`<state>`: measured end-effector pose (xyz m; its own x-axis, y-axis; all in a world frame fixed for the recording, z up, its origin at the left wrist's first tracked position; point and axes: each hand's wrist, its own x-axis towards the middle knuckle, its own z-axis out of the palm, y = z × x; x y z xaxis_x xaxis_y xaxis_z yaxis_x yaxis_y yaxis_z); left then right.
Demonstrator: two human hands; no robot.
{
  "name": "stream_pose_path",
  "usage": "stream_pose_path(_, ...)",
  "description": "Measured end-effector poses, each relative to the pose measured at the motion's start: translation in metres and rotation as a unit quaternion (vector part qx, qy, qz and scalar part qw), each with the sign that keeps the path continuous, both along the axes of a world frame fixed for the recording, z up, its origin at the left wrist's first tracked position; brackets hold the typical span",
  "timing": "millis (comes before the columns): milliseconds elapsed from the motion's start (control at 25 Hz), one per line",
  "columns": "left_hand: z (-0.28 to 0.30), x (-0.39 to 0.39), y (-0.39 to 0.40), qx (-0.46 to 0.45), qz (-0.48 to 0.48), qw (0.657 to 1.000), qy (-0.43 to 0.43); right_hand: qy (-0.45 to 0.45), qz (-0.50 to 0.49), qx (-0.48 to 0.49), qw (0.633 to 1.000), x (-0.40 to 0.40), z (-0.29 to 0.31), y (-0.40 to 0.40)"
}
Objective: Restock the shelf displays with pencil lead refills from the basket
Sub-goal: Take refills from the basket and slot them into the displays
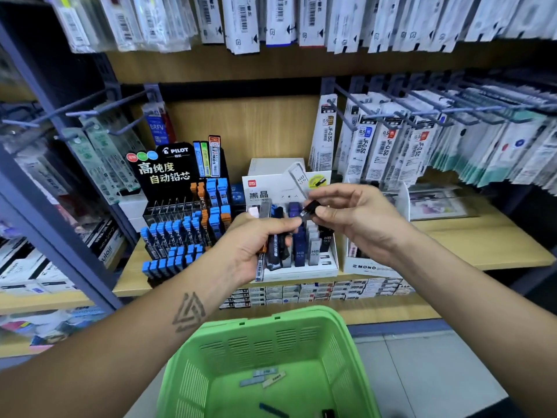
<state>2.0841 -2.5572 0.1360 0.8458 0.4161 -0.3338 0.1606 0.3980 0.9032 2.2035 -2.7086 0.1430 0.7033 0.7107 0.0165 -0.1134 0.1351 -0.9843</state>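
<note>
- Your left hand [256, 236] grips a bundle of refills [275, 251]; your right hand [346, 212] pinches one black case [310, 211] just above it.
- You're mid-sorting: next, slot that case into the white display [328, 263] right behind your grip.
- A few refills wait below in the basket [355, 357].

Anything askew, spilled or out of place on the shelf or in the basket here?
Nothing is spilled or damaged. The left hand grips a bundle of lead refill cases; the right hand pinches one black case above the white display box. A few cases lie loose in the green basket, as expected mid-restock.
</note>
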Motion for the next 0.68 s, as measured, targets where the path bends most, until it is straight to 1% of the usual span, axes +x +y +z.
stream_pose_path(80, -0.001, 0.006, -0.003, 0.001, -0.009, 1.0, -0.008, -0.024, 0.006, -0.007, 1.0, 0.005, 0.0, -0.008)
stream_pose_path(240, -0.002, 0.024, -0.005, -0.081, -0.037, 0.996, -0.016, -0.078, -0.029, -0.007, 0.997, 0.017, 0.001, -0.022)
stream_pose_path(360, -0.008, 0.033, -0.012, -0.076, -0.045, 0.996, -0.01, -0.104, -0.047, -0.013, 0.993, 0.025, 0.0, -0.035)
stream_pose_path(440, -0.014, 0.039, -0.018, -0.03, -0.036, 0.999, -0.002, -0.105, -0.051, -0.019, 0.993, 0.029, -0.001, -0.04)
stream_pose_path(520, -0.016, 0.047, -0.027, 0.002, -0.012, 1.0, -0.004, -0.081, -0.058, -0.022, 0.995, 0.032, -0.003, -0.042)
stream_pose_path(600, -0.015, 0.055, -0.034, -0.011, 0.004, 1.0, -0.006, -0.068, -0.084, -0.033, 0.994, 0.038, 0.0, -0.042)
stream_pose_path(680, -0.013, 0.062, -0.039, -0.067, 0.0, 0.998, -0.002, -0.1, -0.127, -0.063, 0.985, 0.049, 0.01, -0.045)
